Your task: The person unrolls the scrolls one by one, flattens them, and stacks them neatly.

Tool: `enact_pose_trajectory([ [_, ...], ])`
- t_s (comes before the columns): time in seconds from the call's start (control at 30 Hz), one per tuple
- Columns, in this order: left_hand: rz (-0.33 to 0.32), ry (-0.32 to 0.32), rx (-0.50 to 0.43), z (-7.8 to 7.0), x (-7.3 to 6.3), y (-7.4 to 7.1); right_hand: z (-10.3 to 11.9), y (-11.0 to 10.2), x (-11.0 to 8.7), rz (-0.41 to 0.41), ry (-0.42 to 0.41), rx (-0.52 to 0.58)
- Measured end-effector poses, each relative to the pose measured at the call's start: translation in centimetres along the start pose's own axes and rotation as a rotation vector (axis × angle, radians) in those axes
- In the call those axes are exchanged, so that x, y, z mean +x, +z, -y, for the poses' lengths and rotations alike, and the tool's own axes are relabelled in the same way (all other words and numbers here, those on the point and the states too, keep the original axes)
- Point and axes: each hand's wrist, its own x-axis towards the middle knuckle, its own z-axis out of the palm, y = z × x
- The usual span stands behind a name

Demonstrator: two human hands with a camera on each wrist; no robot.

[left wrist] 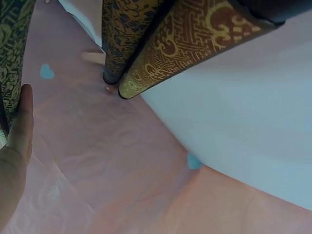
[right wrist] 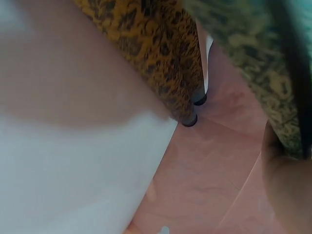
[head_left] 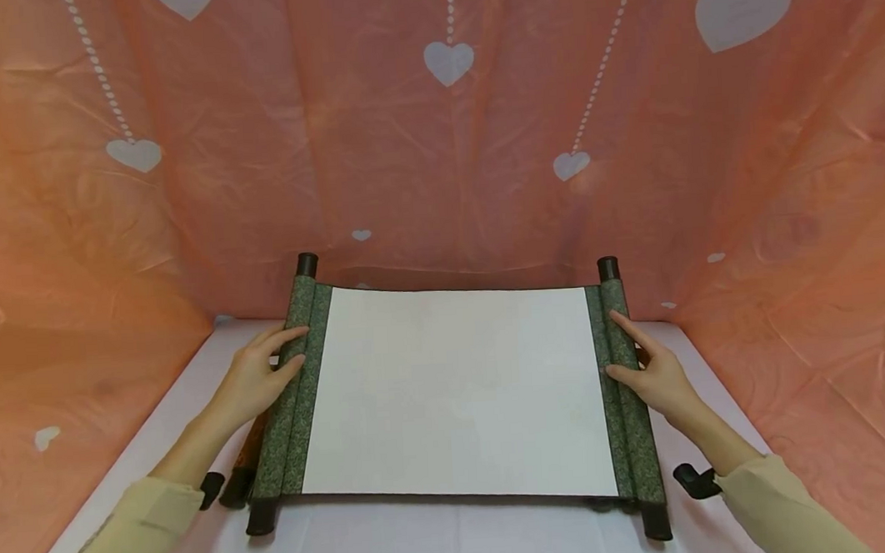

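A hanging scroll (head_left: pixel 464 392) with a blank white panel is partly unrolled between two rollers wrapped in green patterned brocade, each with black end knobs. My left hand (head_left: pixel 256 374) grips the left roller (head_left: pixel 280 435), thumb and a finger on its front and the other fingers out of sight behind. On the other side, my right hand (head_left: pixel 654 374) holds the right roller (head_left: pixel 641 433) between thumb and fingers. In the left wrist view, a finger lies along the green brocade (left wrist: pixel 12 53). Green brocade (right wrist: pixel 263 73) also meets the hand in the right wrist view.
Beneath the raised scroll, gold-and-brown brocade rolls (left wrist: pixel 170 46) lie on the white table (head_left: pixel 396 538); similar rolls (right wrist: pixel 146 53) show in the right wrist view. Behind hangs an orange-pink curtain (head_left: pixel 391 162) with white hearts, closing in both sides.
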Motion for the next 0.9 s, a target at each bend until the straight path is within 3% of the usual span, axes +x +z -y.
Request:
enact_pose_trajectory([
  [0.2, 0.011, -0.001, 0.026, 0.5, 0.4, 0.2, -0.4, -0.3, 0.4, -0.003, -0.05, -0.109],
  [0.5, 0.048, 0.011, 0.068, 1.0, 1.3, 0.4, -0.5, -0.4, 1.0, 0.033, -0.042, -0.216],
  [0.77, 0.145, 0.0, 0.069, 1.8, 2.5, 0.6, -1.6, -0.1, 1.7, 0.048, -0.032, -0.247],
  [0.9, 0.188, 0.007, 0.082, 2.5, 2.9, 1.0, -2.4, 0.1, 2.1, 0.094, 0.009, -0.198],
])
